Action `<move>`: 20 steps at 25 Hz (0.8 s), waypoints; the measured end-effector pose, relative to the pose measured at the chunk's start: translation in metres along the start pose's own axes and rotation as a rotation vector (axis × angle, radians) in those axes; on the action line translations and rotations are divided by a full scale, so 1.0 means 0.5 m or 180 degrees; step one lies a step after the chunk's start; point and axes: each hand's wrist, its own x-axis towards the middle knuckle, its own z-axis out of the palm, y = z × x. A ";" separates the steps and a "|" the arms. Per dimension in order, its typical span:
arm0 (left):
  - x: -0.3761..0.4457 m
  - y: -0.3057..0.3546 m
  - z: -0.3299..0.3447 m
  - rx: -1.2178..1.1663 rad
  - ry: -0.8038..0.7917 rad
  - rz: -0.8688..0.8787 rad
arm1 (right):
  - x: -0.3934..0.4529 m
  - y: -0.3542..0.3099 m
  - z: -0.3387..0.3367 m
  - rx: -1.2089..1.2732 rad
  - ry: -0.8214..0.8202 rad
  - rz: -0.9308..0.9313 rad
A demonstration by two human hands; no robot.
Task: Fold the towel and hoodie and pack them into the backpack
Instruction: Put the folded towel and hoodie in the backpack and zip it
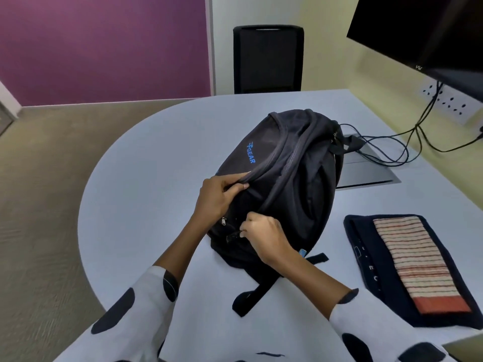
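Head view, one moment: folding judged done, packing not yet begun. Hoodie (366,259), dark, folded flat on the table (146,184) to the person's right; towel (415,265), striped cream and rust, folded into a long strip and lying on top of it. Backpack (282,178), black with blue lettering, lies on its side mid-table, just left of the stack and apart from it, apparently zipped. Left hand (218,198) pinches a fold of fabric along the bag's seam; right hand (264,236) has fingers curled around a zip pull (233,235) near the bag's lower end. Remaining, by estimate: open the bag, insert both items, close. Surface: pale rounded table with a recessed cable hatch (366,173) and trailing cables (386,147). Room: black chair (268,58) beyond, dark screen (423,30) at upper right, wall sockets (452,100), purple wall (104,45), beige carpet (44,178).
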 end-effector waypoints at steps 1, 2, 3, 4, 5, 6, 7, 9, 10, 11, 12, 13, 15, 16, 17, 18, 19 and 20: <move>0.001 0.001 0.001 0.0015 -0.0015 0.0016 | 0.002 0.008 -0.009 0.0326 -0.0070 0.0201; 0.001 0.002 0.001 0.0035 -0.0023 0.0029 | 0.001 0.014 -0.015 0.0671 0.0015 0.0281; 0.002 0.002 0.001 0.0049 -0.0022 0.0037 | 0.000 0.016 -0.022 0.0940 0.0176 0.0331; 0.003 0.003 0.000 0.0049 -0.0013 0.0034 | -0.002 0.013 -0.030 0.1133 0.0346 0.0346; 0.003 0.003 -0.001 0.0038 0.0003 0.0014 | -0.005 0.010 -0.034 0.1234 0.0478 0.0357; 0.004 0.004 -0.002 0.0018 0.0023 -0.0010 | -0.008 0.008 -0.036 0.1324 0.0561 0.0364; 0.005 0.003 -0.004 -0.0002 0.0046 -0.0027 | -0.013 0.008 -0.036 0.1397 0.0608 0.0381; 0.005 0.000 -0.006 -0.0046 0.0069 -0.0033 | -0.022 0.011 -0.035 0.1563 0.0703 0.0443; 0.005 -0.001 -0.007 -0.0059 0.0061 -0.0018 | -0.025 0.013 -0.036 0.1770 0.0667 0.0489; 0.005 -0.002 -0.007 -0.0055 0.0048 0.0000 | -0.026 0.016 -0.039 0.2000 0.0546 0.0529; 0.006 -0.003 -0.008 -0.0049 0.0034 0.0019 | -0.026 0.020 -0.042 0.2164 0.0339 0.0527; 0.007 -0.004 -0.009 -0.0047 0.0026 0.0030 | -0.024 0.027 -0.041 0.2164 0.0131 0.0465; 0.007 -0.004 -0.011 -0.0085 0.0005 0.0011 | -0.025 0.039 -0.035 0.1726 -0.0011 0.0203; 0.008 -0.004 -0.012 -0.0110 -0.0006 -0.0015 | -0.027 0.044 -0.030 0.1438 0.0061 0.0058; 0.008 -0.005 -0.012 -0.0120 -0.0011 -0.0049 | -0.030 0.047 -0.024 0.1139 0.0166 -0.0087; 0.007 -0.005 -0.012 -0.0121 -0.0010 -0.0081 | -0.033 0.048 -0.018 0.0812 0.0262 -0.0222; 0.007 -0.005 -0.012 -0.0107 -0.0004 -0.0096 | -0.034 0.047 -0.013 0.0467 0.0287 -0.0338; 0.006 -0.005 -0.012 -0.0095 0.0001 -0.0090 | -0.032 0.043 -0.009 0.0143 0.0241 -0.0457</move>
